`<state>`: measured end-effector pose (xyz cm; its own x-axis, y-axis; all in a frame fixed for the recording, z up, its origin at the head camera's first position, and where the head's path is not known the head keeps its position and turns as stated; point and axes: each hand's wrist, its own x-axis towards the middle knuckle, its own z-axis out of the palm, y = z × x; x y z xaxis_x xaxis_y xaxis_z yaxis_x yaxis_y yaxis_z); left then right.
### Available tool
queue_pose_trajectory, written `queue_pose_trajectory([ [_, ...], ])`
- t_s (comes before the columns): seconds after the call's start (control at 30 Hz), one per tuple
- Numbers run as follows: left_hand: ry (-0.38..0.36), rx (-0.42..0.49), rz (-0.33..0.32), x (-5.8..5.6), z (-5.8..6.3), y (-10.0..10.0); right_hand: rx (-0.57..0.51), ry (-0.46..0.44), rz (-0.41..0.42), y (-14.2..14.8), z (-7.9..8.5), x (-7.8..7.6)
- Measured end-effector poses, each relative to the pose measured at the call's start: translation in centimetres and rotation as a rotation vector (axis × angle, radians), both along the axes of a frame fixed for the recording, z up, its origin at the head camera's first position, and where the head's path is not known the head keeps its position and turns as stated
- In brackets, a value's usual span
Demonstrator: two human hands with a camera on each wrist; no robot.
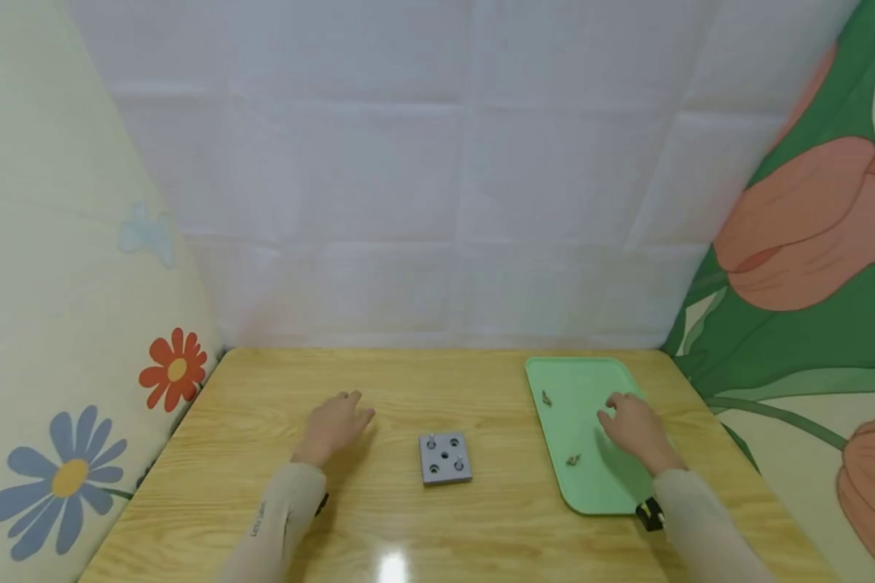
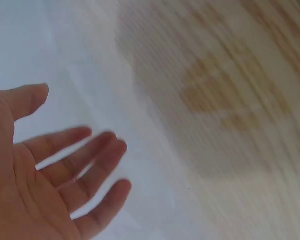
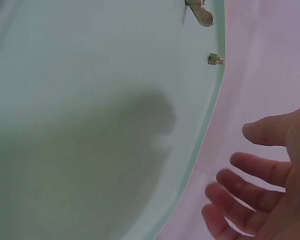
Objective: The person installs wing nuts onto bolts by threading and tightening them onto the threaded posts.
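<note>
My left hand (image 1: 335, 425) hovers above the table, left of a square grey metal block (image 1: 445, 466); its fingers are spread and hold nothing. Several round holes show in the block's top, and small pins stand up in two of them. Over the right part of a pale green tray (image 1: 579, 379) is my right hand (image 1: 636, 429), fingers loosely bent with nothing between them. Two small brass-coloured metal pieces lie on the tray, one near its far left (image 1: 547, 397), the other lower down (image 1: 573, 460). In the right wrist view, one piece (image 3: 202, 14) shows a flat rounded wing.
The wooden table (image 1: 401, 389) ends at a hanging white cloth (image 1: 452, 202). Flower-patterned cloths hang at the left (image 1: 66, 324) and right (image 1: 809, 243). The tray's raised rim (image 3: 205, 130) runs around its edge.
</note>
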<state>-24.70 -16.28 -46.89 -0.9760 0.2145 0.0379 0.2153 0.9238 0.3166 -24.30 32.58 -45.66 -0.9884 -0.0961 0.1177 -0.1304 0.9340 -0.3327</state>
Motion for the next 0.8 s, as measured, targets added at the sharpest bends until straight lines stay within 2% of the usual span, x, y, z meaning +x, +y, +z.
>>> queue_pose_trajectory([
  [0.23,-0.106,0.069,-0.179,0.9,0.3,1.9,-0.026,-0.106,0.100,-0.2,-0.3,0.3],
  [0.4,-0.118,0.096,-0.265,1.2,-0.1,2.8,-0.054,-0.127,0.204,-0.7,-0.4,0.5],
  [0.53,-0.172,0.241,-0.327,1.5,-0.6,3.3,-0.107,-0.174,0.305,-0.9,-0.4,1.1],
  [0.67,-0.277,0.434,-0.334,2.1,-1.5,3.8,-0.136,-0.253,0.386,-1.1,-0.4,1.8],
  [0.73,-0.312,0.488,-0.313,2.2,-1.9,4.2,-0.137,-0.282,0.400,-1.1,-0.7,1.9],
  [0.8,-0.325,0.505,-0.298,2.3,-2.1,4.5,-0.130,-0.289,0.415,-1.2,-0.9,1.9],
])
